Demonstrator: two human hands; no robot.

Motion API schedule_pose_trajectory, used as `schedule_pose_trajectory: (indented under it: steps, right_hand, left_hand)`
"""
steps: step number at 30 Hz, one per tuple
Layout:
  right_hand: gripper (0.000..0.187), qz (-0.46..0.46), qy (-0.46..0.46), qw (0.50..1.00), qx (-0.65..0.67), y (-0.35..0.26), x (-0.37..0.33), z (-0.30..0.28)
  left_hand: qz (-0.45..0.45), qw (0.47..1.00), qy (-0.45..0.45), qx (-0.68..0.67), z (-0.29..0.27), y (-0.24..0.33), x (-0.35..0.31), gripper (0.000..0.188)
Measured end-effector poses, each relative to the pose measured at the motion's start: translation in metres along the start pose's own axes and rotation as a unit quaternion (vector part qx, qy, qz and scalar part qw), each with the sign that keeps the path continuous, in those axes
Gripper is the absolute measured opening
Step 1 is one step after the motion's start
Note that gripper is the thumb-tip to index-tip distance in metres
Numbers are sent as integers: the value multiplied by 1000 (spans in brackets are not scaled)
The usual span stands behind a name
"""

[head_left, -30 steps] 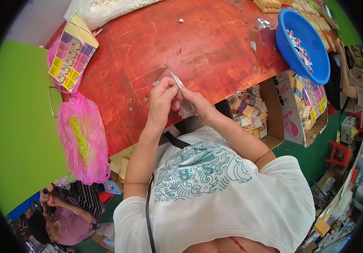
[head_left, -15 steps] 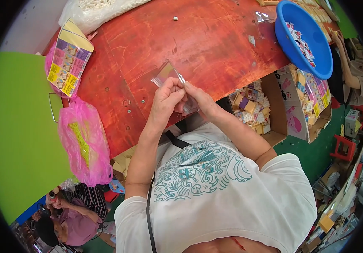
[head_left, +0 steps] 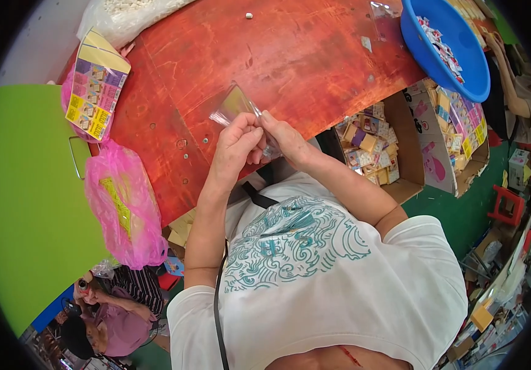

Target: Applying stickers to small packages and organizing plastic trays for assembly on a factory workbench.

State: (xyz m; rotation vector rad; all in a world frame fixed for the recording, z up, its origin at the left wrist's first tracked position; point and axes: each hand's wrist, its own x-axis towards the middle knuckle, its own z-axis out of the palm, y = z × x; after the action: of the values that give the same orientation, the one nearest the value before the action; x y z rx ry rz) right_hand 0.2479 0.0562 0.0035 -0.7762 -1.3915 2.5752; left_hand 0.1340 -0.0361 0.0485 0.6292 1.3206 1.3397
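Observation:
Both hands are close together over the near edge of the red table (head_left: 302,68). Between them is a clear plastic bag (head_left: 233,105), its shiny film sticking up beyond the fingers. My left hand (head_left: 237,145) has its fingers curled in on the film. My right hand (head_left: 282,137) pinches the bag's right edge between thumb and fingers. The lower part of the bag hangs below the fingers, partly hidden by them. Whether anything is inside it, I cannot tell.
A blue basin (head_left: 472,74) of small packets stands at the right. Below it are cardboard boxes (head_left: 410,154) of small packs. Printed sheets (head_left: 95,92) and a pink plastic bag (head_left: 123,209) lie to the left. A white sack (head_left: 108,28) sits at the back. Co-workers are on both sides.
The view has shifted slightly. Both hands keep their hold on the clear bag, whose upper part has opened out a little to the left.

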Motion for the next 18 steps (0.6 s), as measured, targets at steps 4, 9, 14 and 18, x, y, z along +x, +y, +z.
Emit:
schedule_pose_trajectory:
  steps: [4,9,14,18]
  right_hand:
    - [73,-1,-17,1000,-1,-2,-2,6]
    - [75,2,-34,999,5,-7,-6,8]
    - [66,7,-23,999,23,0,-4,7]
    - [66,4,-30,999,26,-2,-5,9]
  left_hand:
    - [-32,999,-22,8,1,-1,-10,14]
    - [-54,997,-46,-22,3,-8,-20,19]
    - [-48,997,-42,-44,5,-10,-20,15]
    - [-43,997,-36,-48,4,-13,-20,16]
